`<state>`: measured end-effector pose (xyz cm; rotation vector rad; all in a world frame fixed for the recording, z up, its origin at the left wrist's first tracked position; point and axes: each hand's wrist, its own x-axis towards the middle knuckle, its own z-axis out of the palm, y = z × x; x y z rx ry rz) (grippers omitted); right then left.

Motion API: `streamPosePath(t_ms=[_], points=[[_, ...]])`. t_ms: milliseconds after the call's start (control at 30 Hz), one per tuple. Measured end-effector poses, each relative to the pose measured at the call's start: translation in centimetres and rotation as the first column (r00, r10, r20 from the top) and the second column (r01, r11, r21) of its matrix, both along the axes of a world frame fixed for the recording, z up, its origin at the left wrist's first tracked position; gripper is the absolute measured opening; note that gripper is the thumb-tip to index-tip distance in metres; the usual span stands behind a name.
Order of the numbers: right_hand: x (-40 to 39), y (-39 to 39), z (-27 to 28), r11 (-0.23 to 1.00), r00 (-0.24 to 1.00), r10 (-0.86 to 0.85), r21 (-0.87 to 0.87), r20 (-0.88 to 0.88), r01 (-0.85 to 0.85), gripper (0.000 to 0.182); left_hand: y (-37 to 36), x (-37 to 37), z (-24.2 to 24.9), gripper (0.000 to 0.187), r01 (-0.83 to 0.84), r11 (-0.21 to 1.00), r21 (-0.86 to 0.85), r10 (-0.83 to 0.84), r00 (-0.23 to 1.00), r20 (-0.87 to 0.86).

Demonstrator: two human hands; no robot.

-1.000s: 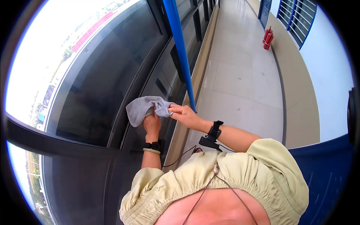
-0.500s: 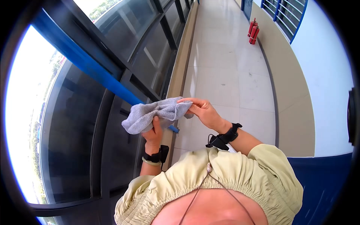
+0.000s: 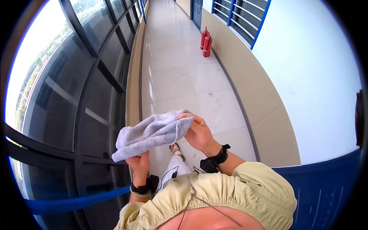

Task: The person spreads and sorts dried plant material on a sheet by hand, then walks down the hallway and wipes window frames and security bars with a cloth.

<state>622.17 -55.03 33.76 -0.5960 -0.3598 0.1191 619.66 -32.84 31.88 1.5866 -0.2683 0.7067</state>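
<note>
In the head view, a gray cloth [image 3: 153, 134] is in the middle of the picture, a bit left, up in the air over the floor [image 3: 172, 90]. The person holds it with both hands, one near each end, most likely so it does not hang down in a bunch. It is bumpy and has folds, and it leans a little, with its left end lower.

The left hand [image 3: 139, 165] is under the lower left part of the cloth. Its thumb is up by the bottom edge, but the cloth hides most of the fingers, so one cannot tell how tight they are. From there the hand seems to prop up that end. The right hand [image 3: 199, 134] is at the upper right end. Its fingers are bent close together and pinch the edge, which looks like what keeps that corner up.

Big dark windows [image 3: 57, 99] fill the left side of the picture. A blue pole [image 3: 80, 201] crosses the lower left, near the left wrist. Two red fire extinguishers [image 3: 207, 44] stand side by side at the top, close to the wall [image 3: 264, 122], out of the walking path. A foot in a sandal [image 3: 176, 150] shows just below the cloth.
</note>
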Motion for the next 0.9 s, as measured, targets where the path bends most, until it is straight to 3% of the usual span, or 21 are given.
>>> streamPosePath(t_ms=[67, 100, 167, 233, 267, 300, 367, 400, 500, 533, 600, 633, 700, 800, 900], points=[[4.0, -0.7, 0.9, 0.985, 0.992, -0.112, -0.137, -0.056, 0.104, 0.024, -0.8, 5.5, -0.1, 0.024, 0.004, 0.994, -0.106, 0.000, 0.999, 0.037], [6.1, -1.4, 1.1, 0.930, 0.981, -0.195, -0.320, -0.016, 0.180, 0.024, -1.2, 8.6, 0.2, 0.021, 0.006, 0.988, -0.155, 0.003, 0.998, 0.057], [10.9, -2.9, 2.2, 0.705, 0.934, -0.334, -0.625, 0.123, 0.335, 0.026, -1.9, 14.8, 2.0, 0.014, -0.054, 0.996, -0.076, 0.069, 0.974, 0.218], [15.4, -4.5, 4.2, 0.575, 0.880, -0.415, -0.684, 0.229, 0.449, 0.027, -2.4, 20.3, 4.1, 0.011, -0.147, 0.989, 0.030, 0.130, 0.941, 0.313], [17.6, -5.0, 5.2, 0.498, 0.846, -0.452, -0.706, 0.284, 0.503, 0.029, -2.2, 23.1, 5.8, 0.016, -0.116, 0.987, 0.112, 0.074, 0.944, 0.322], [19.7, -6.0, 6.2, 0.500, 0.824, -0.490, -0.683, 0.283, 0.532, 0.029, -2.0, 26.0, 7.5, 0.023, -0.084, 0.978, 0.193, 0.016, 0.944, 0.329], [22.6, -7.6, 8.0, 0.496, 0.780, -0.565, -0.645, 0.268, 0.581, 0.029, -4.0, 30.7, 5.7, 0.031, -0.120, 0.990, -0.081, 0.122, 0.992, 0.028], [24.1, -8.6, 7.8, 0.478, 0.755, -0.588, -0.629, 0.289, 0.613, 0.029, -4.9, 33.3, 5.6, 0.044, -0.012, 0.997, -0.083, 0.015, 0.999, 0.034], [26.9, -11.2, 8.0, 0.544, 0.733, -0.650, -0.551, 0.200, 0.632, 0.027, -10.3, 39.0, 6.2, 0.048, 0.338, 0.905, -0.258, -0.343, 0.939, 0.024], [28.0, -12.8, 7.7, 0.494, 0.714, -0.666, -0.588, 0.217, 0.640, 0.027, -12.6, 41.0, 5.1, 0.053, 0.351, 0.795, -0.495, -0.447, 0.890, -0.085], [31.1, -17.7, 6.5, 0.390, 0.677, -0.690, -0.656, 0.257, 0.646, 0.026, -16.9, 45.1, 5.0, 0.051, 0.431, 0.810, -0.397, -0.493, 0.868, -0.063], [32.4, -20.1, 5.3, 0.399, 0.640, -0.739, -0.628, 0.210, 0.668, 0.026, -18.9, 46.6, 5.3, 0.050, 0.465, 0.815, -0.346, -0.512, 0.857, -0.056], [34.2, -24.4, 3.7, 0.414, 0.566, -0.818, -0.575, 0.105, 0.706, 0.025, -23.0, 48.7, 6.4, 0.029, 0.556, 0.779, -0.292, -0.589, 0.808, -0.033], [36.9, -29.1, 2.1, 0.241, 0.352, -0.932, -0.582, 0.084, 0.777, 0.029, -30.3, 53.0, 6.0, 0.016, 0.648, 0.758, -0.074, -0.649, 0.761, 0.013], [37.3, -33.8, -5.4, 0.427, 0.445, -0.853, -0.855, -0.272, 0.295, 0.043, -37.7, 56.2, 6.9, 0.015, 0.739, 0.668, 0.086, -0.742, 0.671, -0.008]])
